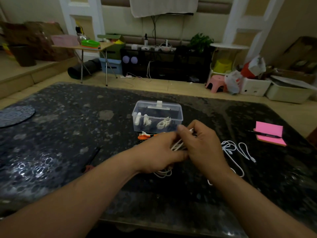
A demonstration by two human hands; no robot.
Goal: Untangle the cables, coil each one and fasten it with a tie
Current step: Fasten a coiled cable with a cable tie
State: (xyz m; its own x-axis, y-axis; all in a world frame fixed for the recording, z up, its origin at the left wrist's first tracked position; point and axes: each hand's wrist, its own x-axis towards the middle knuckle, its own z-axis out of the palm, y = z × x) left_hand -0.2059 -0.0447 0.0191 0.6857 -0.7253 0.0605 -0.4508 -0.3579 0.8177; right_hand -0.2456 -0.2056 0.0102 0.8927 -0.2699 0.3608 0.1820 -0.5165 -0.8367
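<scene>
Both hands meet over the middle of the dark table and hold one bundle of white cable [178, 145]. My left hand [157, 154] grips the looped strands, with a loop hanging out below it near the table. My right hand [203, 146] pinches the same cable, and a white plug end sticks up by its fingers. A second white cable [237, 152] lies loose and spread out to the right of my right hand. An orange cable [145, 137] lies just behind my left hand. The clear plastic box [157, 115] behind it holds several white pieces.
A pink sticky-note pad [269, 133] with a pen [264, 134] on it sits at the right of the table. A thin dark tool with a red end [91, 160] lies left of my left arm. A round grey mat [15, 115] is at the far left edge.
</scene>
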